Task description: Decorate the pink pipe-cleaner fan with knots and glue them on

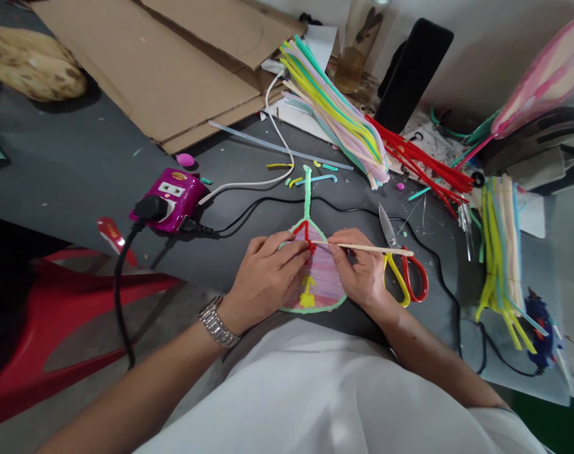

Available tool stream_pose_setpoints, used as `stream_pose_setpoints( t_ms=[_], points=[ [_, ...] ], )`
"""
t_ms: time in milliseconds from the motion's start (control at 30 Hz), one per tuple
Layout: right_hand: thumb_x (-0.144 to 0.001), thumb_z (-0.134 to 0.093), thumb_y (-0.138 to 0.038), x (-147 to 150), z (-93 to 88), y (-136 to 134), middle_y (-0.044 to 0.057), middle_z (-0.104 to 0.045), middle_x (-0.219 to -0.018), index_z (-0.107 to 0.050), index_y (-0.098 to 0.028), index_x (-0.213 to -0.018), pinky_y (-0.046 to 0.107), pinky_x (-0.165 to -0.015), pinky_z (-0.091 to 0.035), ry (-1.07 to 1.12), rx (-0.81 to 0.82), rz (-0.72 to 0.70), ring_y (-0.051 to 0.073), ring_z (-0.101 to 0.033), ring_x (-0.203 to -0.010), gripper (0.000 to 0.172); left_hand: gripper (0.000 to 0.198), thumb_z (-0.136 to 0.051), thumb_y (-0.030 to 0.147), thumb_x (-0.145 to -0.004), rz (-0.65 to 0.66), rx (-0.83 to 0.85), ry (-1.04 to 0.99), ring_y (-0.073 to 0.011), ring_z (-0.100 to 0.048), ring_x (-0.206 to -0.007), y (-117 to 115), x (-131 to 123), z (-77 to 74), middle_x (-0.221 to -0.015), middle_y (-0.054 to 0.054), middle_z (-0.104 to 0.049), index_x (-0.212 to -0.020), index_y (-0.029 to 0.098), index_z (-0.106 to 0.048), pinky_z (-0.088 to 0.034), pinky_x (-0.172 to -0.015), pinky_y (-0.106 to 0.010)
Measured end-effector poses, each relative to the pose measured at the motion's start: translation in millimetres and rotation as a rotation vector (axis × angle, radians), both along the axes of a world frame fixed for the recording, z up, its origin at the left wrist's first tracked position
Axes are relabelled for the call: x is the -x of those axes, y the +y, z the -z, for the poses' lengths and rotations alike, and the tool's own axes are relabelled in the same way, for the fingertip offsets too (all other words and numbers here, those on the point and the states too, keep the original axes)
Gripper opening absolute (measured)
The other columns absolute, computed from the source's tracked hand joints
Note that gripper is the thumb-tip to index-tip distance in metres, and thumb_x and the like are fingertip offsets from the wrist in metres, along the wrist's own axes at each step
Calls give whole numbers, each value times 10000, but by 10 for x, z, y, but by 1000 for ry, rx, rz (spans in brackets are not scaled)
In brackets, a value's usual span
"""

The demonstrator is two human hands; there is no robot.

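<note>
A leaf-shaped craft piece (322, 284) lies on the dark table under my hands, with pink-and-lilac striped film inside a pale green pipe-cleaner rim. A green stem (307, 195) rises from its top, and a small yellow figure (307, 294) sits on the film. My left hand (263, 277) grips the top of the piece at a red pipe cleaner (302, 231). My right hand (357, 271) pinches a thin wooden stick (376, 248), whose tip touches the red pipe cleaner. Scissors with yellow and red handles (400, 274) lie just right of my right hand.
Bundles of coloured pipe cleaners (334, 107) lie at the back and right, with red ones (419, 161) between them. A purple power socket (171, 200) with black and white cables sits left. Cardboard sheets (173, 69) lie behind, and a red chair (55, 315) stands lower left.
</note>
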State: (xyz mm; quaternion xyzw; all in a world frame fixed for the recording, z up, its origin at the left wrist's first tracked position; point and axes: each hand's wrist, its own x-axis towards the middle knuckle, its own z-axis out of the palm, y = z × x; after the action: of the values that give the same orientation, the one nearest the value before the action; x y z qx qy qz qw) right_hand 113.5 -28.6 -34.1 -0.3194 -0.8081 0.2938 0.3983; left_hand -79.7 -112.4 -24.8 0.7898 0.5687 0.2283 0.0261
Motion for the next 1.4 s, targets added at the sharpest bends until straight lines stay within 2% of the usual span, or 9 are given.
stream_pose_setpoints(
  t_ms=[133, 300, 433, 667, 900, 1067, 1267, 1400],
  points=[
    [-954, -602, -118, -15, -29, -27, 49, -687, -928, -660, -223, -1016, 319, -692, -531, 31, 6, -2, 179, -656, -814, 134, 205, -600, 241, -1003, -8, 13, 0, -267, -592, -1205, -10, 6, 11, -1258, -16, -752, -1185, 192, -681, -406, -923, -445],
    [-961, -572, -114, 21, -46, -27, 63, -695, -904, -644, -214, -991, 361, -750, -559, -29, -20, -47, 197, -671, -828, 127, 208, -605, 240, -996, -3, 31, -6, -268, -588, -1211, -13, 6, 23, -1251, -32, -752, -1183, 184, -678, -401, -929, -449],
    [-965, -568, -120, 31, -53, -21, 58, -698, -879, -651, -208, -977, 354, -742, -561, -41, -26, -45, 191, -672, -804, 122, 206, -610, 240, -994, 0, 13, 6, -274, -586, -1198, -7, -1, 17, -1245, -33, -754, -1179, 180, -678, -404, -926, -446],
    [-957, -612, -136, -21, -53, -47, 46, -701, -945, -682, -219, -1025, 311, -690, -536, 68, 34, 43, 165, -650, -809, 128, 207, -605, 222, -992, 6, 10, 8, -279, -581, -1194, -15, 1, 6, -1241, -43, -751, -1180, 169, -672, -421, -915, -458],
    [-978, -586, -156, 29, -22, -20, 60, -714, -906, -687, -220, -994, 356, -767, -565, -3, 23, -18, 193, -680, -855, 120, 220, -614, 209, -973, -7, -4, 2, -298, -582, -1199, -24, -8, 35, -1252, -84, -737, -1179, 183, -685, -431, -907, -450],
    [-967, -585, -127, 30, -23, -8, 64, -710, -896, -681, -215, -990, 354, -756, -557, -11, 15, -30, 200, -678, -841, 132, 187, -598, 195, -970, -34, -39, -152, -273, -611, -1129, -32, 50, 44, -1146, -80, -761, -1123, 219, -704, -453, -873, -435],
    [-972, -584, -139, 23, 7, -14, 55, -712, -898, -680, -223, -993, 348, -744, -547, -4, 21, -28, 193, -678, -831, 129, 83, -607, 165, -948, -234, -57, -342, -214, -639, -855, -61, 187, 62, -865, -39, -741, -914, 211, -667, -473, -804, -400],
    [-974, -581, -144, 23, 12, -12, 55, -713, -903, -686, -220, -993, 347, -731, -534, 2, 38, -18, 193, -670, -827, 131, 102, -644, 232, -939, -278, 21, -363, -197, -609, -772, -60, 204, 86, -777, -16, -698, -839, 214, -636, -452, -740, -375]
  ],
)
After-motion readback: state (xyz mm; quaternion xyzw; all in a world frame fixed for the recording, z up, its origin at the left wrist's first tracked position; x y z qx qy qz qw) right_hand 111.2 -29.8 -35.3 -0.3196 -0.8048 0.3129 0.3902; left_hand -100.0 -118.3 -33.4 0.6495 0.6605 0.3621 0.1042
